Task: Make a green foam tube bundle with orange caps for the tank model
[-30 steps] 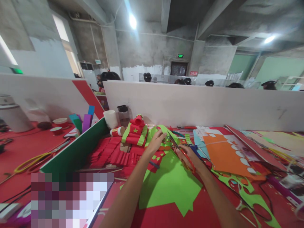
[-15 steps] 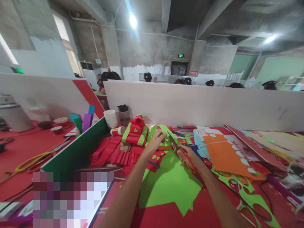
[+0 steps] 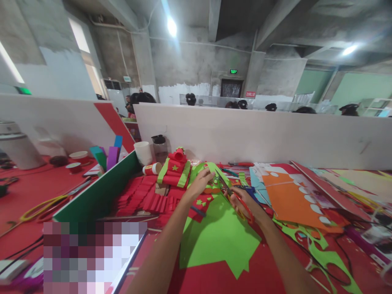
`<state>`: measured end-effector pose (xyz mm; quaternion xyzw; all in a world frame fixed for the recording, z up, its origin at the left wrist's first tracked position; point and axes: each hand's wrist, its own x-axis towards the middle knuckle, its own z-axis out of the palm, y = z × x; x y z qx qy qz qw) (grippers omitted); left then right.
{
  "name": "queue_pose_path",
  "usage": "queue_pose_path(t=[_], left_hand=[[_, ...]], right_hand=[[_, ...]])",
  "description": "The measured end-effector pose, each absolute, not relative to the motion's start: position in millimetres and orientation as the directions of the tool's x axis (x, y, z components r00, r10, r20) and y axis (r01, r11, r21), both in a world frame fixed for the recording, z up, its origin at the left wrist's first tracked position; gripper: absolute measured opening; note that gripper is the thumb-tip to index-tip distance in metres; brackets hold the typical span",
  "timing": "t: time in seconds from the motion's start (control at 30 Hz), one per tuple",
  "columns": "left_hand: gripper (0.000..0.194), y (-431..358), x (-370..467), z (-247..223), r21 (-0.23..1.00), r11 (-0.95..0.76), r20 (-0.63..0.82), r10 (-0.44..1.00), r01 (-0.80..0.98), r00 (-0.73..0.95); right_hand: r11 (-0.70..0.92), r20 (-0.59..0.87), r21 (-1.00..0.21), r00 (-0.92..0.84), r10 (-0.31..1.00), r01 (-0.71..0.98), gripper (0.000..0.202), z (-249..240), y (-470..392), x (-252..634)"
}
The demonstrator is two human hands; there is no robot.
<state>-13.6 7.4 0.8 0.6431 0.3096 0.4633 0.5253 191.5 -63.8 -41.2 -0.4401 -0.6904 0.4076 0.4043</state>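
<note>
My right hand [image 3: 240, 200] is closed around a pair of scissors [image 3: 247, 210] with red handles, blades pointing up and to the left. Opposite it, my left hand [image 3: 200, 181] is closed, fingertips together at a curved piece of light green paper [image 3: 225, 176] beside the blades. Whether the blades touch that paper is too small to tell. Below both hands lies a large light green sheet [image 3: 220, 241] with a jagged front edge. Small green star shapes [image 3: 199, 202] rest on red paper to its left.
A red and green paper figure [image 3: 175, 167] with a star stands behind rows of folded red pieces [image 3: 137, 196]. On the right are an orange sheet [image 3: 290, 200] and green offcuts [image 3: 329, 259]. A green board [image 3: 98, 188] and a white partition [image 3: 245, 134] border the workspace.
</note>
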Motion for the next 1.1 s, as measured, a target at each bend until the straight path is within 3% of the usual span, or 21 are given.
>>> queue_pose_path(t=[0.37,0.63,1.1], left_hand=[[0.023,5.6,-14.6,1.4,0.971,-0.196,0.235,0.886,-0.135,0.400],[0.022,5.9,-14.7,1.1,0.970,-0.224,0.242,0.880,-0.092,0.409],[0.022,1.5,-15.4,6.4,0.966,-0.250,0.252,0.872,-0.061,0.420]], right_hand=[[0.294,0.211,-0.916,-0.296,0.932,0.273,0.070,-32.7,-71.0,189.5],[0.281,0.196,-0.905,-0.272,0.942,0.321,0.051,-33.1,-69.6,191.1],[0.325,0.255,-0.878,-0.231,0.939,0.351,0.054,-37.0,-66.1,190.2]])
